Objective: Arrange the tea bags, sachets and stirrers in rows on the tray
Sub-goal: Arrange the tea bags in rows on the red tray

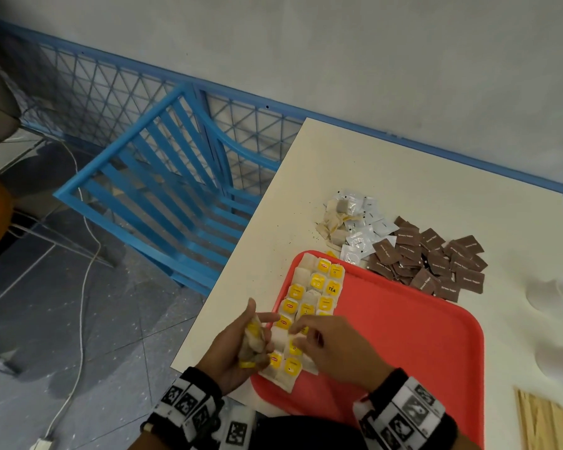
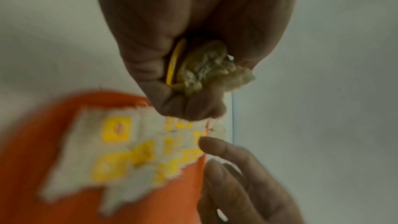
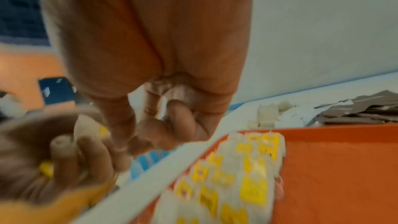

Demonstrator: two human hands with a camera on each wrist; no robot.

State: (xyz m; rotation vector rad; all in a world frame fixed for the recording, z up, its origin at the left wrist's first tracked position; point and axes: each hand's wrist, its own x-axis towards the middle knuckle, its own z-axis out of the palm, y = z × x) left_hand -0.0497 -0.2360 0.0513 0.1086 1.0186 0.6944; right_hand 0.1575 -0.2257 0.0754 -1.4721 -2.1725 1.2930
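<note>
A red tray (image 1: 403,336) lies on the white table (image 1: 403,170). Tea bags with yellow tags (image 1: 316,287) fill rows along its left side. My left hand (image 1: 257,332) hovers at the tray's left edge and grips a crumpled bunch of tea bags (image 1: 252,344), also seen in the left wrist view as tea bags (image 2: 206,67). My right hand (image 1: 306,332) reaches across the rows toward that bunch, fingers loosely bent, nothing visible in them. Loose tea bags (image 1: 333,224), white sachets (image 1: 361,232) and brown sugar sachets (image 1: 429,264) lie beyond the tray. Wooden stirrers (image 1: 546,423) lie at the near right.
A blue slatted chair (image 1: 163,190) stands left of the table, before a blue lattice rail (image 1: 78,82). A white cable (image 1: 85,287) runs over the floor. Blurred white round things (image 1: 556,297) sit at the table's right edge. The right part of the tray holds nothing.
</note>
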